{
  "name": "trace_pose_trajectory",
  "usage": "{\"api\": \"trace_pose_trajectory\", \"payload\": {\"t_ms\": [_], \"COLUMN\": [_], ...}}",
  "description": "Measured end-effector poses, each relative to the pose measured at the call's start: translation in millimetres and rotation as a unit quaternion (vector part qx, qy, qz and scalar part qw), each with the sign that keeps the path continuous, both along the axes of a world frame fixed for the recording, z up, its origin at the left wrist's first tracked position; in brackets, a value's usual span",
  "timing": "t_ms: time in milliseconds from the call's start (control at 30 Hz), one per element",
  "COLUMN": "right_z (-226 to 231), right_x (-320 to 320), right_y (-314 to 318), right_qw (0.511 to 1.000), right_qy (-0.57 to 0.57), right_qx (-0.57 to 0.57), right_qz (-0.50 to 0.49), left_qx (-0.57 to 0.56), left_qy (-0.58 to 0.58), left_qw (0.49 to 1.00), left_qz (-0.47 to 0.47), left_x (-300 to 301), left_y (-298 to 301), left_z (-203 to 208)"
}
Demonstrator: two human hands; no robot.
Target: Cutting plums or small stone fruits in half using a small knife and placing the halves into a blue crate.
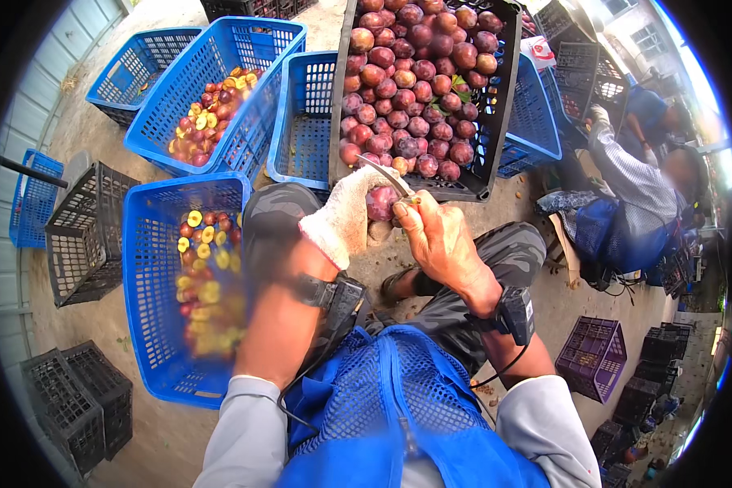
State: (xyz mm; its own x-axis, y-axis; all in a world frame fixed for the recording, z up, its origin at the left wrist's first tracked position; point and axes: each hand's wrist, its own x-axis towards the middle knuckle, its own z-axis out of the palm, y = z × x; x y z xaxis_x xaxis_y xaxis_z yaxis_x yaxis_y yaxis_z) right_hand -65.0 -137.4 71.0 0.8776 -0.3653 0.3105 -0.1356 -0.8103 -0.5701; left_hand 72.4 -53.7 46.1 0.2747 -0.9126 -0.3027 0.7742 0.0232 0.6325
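Observation:
My left hand [346,208], in a white knit glove, grips a dark red plum [380,203] between my knees. My bare right hand [441,236] is closed on a small knife [388,176], its handle mostly hidden in my fingers. The slim curved blade crosses the top of the plum, touching or just above it; how deep it has cut I cannot tell. Just beyond my hands, a black crate [339,98] is heaped with whole plums [419,89] and a few green leaves. Left of my knee, a blue basket [150,301] contains halved plums [207,252] with yellow flesh.
Another blue basket [159,122] with cut plums stands farther left, near further blue baskets [309,150]. Black crates [81,236] line the left wall. On the right, a co-worker [638,195] in a blue vest sits near stacked crates; a purple crate [591,358] rests on the floor.

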Motion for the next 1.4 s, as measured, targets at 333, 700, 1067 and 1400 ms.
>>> {"api": "trace_pose_trajectory", "payload": {"t_ms": [333,700,1067,1400], "right_z": [-1.8,-20.8,-27.0,-50.0], "right_x": [8.9,24.6,16.4,44.5], "right_y": [-1.4,-49.9,28.9,41.0], "right_qw": [0.968,0.972,0.978,0.983], "right_qy": [0.038,-0.050,-0.058,-0.045], "right_qx": [0.250,-0.173,0.189,0.049], "right_qz": [0.002,-0.149,-0.063,-0.171], "left_qx": [0.056,0.042,-0.015,0.053], "left_qy": [0.073,0.163,0.141,0.085], "left_qw": [0.996,0.981,0.978,0.973], "left_qz": [0.009,0.096,0.151,0.209], "left_x": [12.6,17.6,15.5,14.2], "left_y": [-0.2,-0.2,-11.1,-20.6], "left_z": [-8.9,-13.8,-7.0,7.1]}}
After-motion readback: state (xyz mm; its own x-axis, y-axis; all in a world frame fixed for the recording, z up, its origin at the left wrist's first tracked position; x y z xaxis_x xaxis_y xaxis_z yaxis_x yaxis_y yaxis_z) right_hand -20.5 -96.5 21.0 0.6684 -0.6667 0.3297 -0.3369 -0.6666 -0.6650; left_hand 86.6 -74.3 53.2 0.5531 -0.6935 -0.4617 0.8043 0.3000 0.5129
